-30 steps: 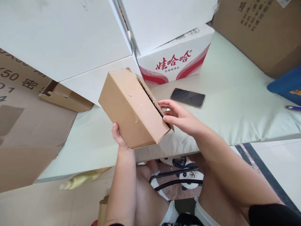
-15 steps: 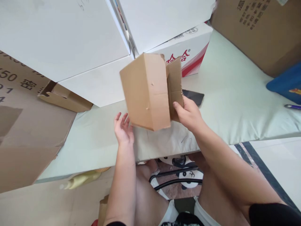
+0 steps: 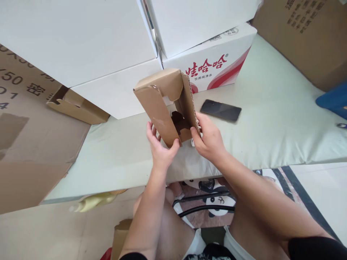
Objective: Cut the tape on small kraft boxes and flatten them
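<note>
I hold a small brown cardboard box [image 3: 159, 104] up on end over the pale green table [image 3: 271, 119], its open side turned toward me with a dark cutout showing inside. My left hand [image 3: 159, 148] grips its lower left wall, thumb on the front edge. My right hand [image 3: 208, 139] grips the lower right wall, fingers closed on the torn corrugated edge. Both hands sit at the box's bottom end, near the table's front edge.
A black phone [image 3: 221, 110] lies flat just right of the box. Stacked white cartons [image 3: 81, 39] and a red-lettered white carton [image 3: 214, 65] stand behind. Brown cardboard boxes [image 3: 27, 144] flank the left and far right [image 3: 311, 32]. A blue object [image 3: 334, 99] lies at the right edge.
The box turned from lying tilted with its closed face up to standing on end with its open side toward me. My left hand let go briefly, then took hold again.
</note>
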Demonstrator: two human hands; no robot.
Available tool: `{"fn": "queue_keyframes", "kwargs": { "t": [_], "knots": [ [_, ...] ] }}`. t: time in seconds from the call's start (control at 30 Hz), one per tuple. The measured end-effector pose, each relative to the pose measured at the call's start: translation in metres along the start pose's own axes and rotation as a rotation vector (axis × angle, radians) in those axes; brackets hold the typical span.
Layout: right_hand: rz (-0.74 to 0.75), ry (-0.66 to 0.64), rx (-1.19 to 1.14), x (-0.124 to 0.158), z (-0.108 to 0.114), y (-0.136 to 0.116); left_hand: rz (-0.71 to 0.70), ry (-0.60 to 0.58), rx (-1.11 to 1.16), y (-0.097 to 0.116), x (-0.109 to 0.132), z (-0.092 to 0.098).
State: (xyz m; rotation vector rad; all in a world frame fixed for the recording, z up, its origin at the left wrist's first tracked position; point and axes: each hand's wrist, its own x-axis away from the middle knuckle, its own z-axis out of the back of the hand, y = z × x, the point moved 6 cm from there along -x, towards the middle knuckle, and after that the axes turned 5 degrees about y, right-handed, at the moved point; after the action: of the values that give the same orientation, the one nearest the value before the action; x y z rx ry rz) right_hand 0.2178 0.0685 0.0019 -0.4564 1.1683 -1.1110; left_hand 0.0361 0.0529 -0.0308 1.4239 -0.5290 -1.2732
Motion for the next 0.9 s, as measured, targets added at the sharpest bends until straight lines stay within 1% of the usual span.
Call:
{"fn": "queue_keyframes", "kwargs": {
  "t": [0.07,0.13,0.2,0.27,0.3,0.37,0.43,0.5,0.57,0.63,0.67,0.73,0.83,0.9],
  "knots": [
    [0.015,-0.017,0.024,0.003,-0.004,-0.003,-0.067,0.039,-0.019,0.005,0.001,0.001],
    [0.03,-0.066,0.031,0.007,-0.011,-0.006,-0.084,0.078,-0.009,0.008,0.001,0.0],
    [0.025,-0.12,0.02,0.01,-0.018,-0.007,-0.035,0.109,0.048,0.007,-0.002,-0.004],
    [0.002,-0.136,0.006,0.012,-0.02,-0.006,0.033,0.13,0.119,0.005,-0.005,-0.005],
    [-0.01,-0.119,0.006,0.011,-0.019,-0.005,0.047,0.134,0.145,0.006,-0.006,-0.005],
    [-0.029,-0.047,0.017,0.009,-0.013,-0.002,0.037,0.128,0.177,0.009,-0.006,0.0],
    [-0.042,0.019,0.003,0.006,-0.006,0.0,-0.007,0.114,0.2,0.015,-0.004,0.009],
    [-0.048,0.019,-0.042,0.003,-0.004,0.001,-0.077,0.154,0.183,0.021,-0.002,0.022],
    [-0.042,-0.016,-0.067,0.003,-0.007,-0.001,-0.187,0.257,0.083,0.027,0.001,0.036],
    [-0.033,-0.048,-0.061,0.004,-0.012,-0.004,-0.251,0.28,-0.098,0.029,0.002,0.038],
    [-0.032,-0.056,-0.055,0.004,-0.014,-0.004,-0.258,0.262,-0.187,0.028,0.002,0.035],
    [-0.042,-0.068,-0.048,0.005,-0.016,-0.005,-0.219,0.214,-0.324,0.024,0.001,0.028],
    [-0.061,-0.068,-0.027,0.007,-0.016,-0.002,-0.096,0.162,-0.463,0.018,0.0,0.02],
    [-0.067,-0.064,-0.008,0.007,-0.013,0.0,-0.049,0.086,-0.521,0.018,0.001,0.013]
  ]
}}
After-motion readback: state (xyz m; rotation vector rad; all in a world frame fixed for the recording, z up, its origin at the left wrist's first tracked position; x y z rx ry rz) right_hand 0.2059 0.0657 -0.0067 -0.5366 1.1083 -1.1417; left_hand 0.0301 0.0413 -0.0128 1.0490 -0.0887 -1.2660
